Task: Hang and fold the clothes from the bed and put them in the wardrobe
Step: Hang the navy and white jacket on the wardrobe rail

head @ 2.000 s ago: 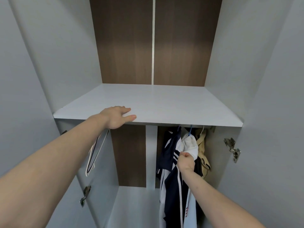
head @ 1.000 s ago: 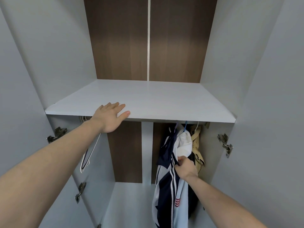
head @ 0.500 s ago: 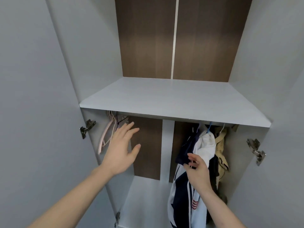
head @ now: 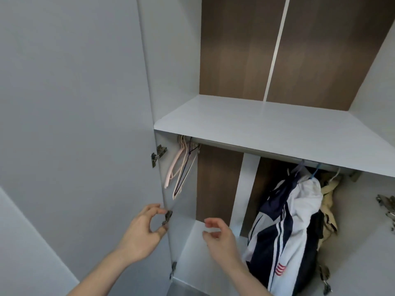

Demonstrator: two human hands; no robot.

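Note:
I face the open wardrobe. Under its white shelf, at the right, a navy and white striped jacket, a white garment and a beige garment hang from the rail. Several bare hangers hang at the rail's left end. My left hand hovers by the left door's edge near a hinge, fingers loosely curled and holding nothing. My right hand floats in front of the lower compartment, left of the jacket, also loosely curled and holding nothing.
The left door stands open close beside my left arm, with metal hinges along its edge. Another hinge sticks out on the right side wall. A white divider strip runs down the brown back panel.
My left hand came off the shelf edge and dropped to the door's edge. My right hand let go of the white garment and drew back. The view swung left.

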